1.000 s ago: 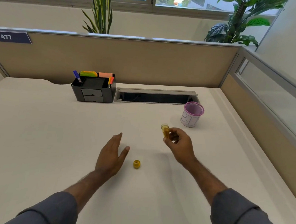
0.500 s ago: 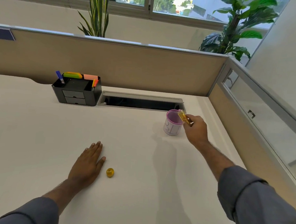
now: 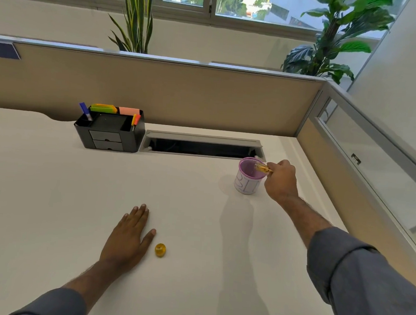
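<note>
While the right arm stretches forward over the bench (image 3: 51, 195), its grey sleeve ending on the forearm, the right hand (image 3: 280, 181) is raised just beside the rim of a cup (image 3: 247, 183), with the back of the hand toward the camera. The left arm lies low, and the left hand (image 3: 127, 237) rests palm down on the bench, with the fingers straight and close together and the thumb spread to the side.

The cup has a purple rim and a white wall with blue marks drawn on it; I cannot read them as letters. A dark blue label (image 3: 2, 50), far beyond the left hand, is cut by the picture edge and shows no readable writing.

The right hand is grasping a small amber container (image 3: 263, 168), pinched in curled fingers and tilted, with its free end over the mouth of the cup. The left hand is released and holds nothing. A small yellow piece (image 3: 160, 250) lies just beside the left thumb, not touching it. A black organiser (image 3: 110, 133) with pens stands well beyond the left hand.
</note>
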`<state>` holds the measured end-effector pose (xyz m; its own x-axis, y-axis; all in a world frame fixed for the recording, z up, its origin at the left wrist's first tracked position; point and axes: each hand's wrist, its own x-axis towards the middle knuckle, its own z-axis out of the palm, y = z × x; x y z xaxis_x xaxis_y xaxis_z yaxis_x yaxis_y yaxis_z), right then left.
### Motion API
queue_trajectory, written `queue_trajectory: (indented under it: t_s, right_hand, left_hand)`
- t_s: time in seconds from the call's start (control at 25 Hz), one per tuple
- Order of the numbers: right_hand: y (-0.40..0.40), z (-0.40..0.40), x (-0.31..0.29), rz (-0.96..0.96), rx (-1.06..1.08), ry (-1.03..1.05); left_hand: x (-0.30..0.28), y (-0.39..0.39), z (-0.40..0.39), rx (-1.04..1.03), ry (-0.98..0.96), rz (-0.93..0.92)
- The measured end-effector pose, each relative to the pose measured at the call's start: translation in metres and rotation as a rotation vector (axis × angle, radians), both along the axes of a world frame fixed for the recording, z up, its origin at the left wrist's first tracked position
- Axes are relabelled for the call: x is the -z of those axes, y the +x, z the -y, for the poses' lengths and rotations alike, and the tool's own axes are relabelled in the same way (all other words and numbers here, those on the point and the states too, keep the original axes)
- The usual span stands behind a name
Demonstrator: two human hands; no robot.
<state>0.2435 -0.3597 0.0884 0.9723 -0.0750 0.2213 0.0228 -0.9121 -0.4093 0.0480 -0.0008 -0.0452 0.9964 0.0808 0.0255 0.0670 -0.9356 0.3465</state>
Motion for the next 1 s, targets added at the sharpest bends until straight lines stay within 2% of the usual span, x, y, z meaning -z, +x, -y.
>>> queue_trajectory:
  t_s: [0.12,0.52,1.0]
  right_hand:
    - [-0.001,-0.002,-0.011,-0.028,0.018,-0.116]
    - [-0.003,-0.01,-0.036,-0.014,0.096,-0.186]
    - [-0.008,-0.019,-0.039,-0.049,0.079,-0.287]
  left_hand:
    - [0.0,0.0,-0.001,-0.004,-0.012,-0.005]
    - [-0.007,0.0,-0.002,0.012,-0.05,-0.006]
    - [-0.007,0.0,-0.002,0.017,-0.064,0.01]
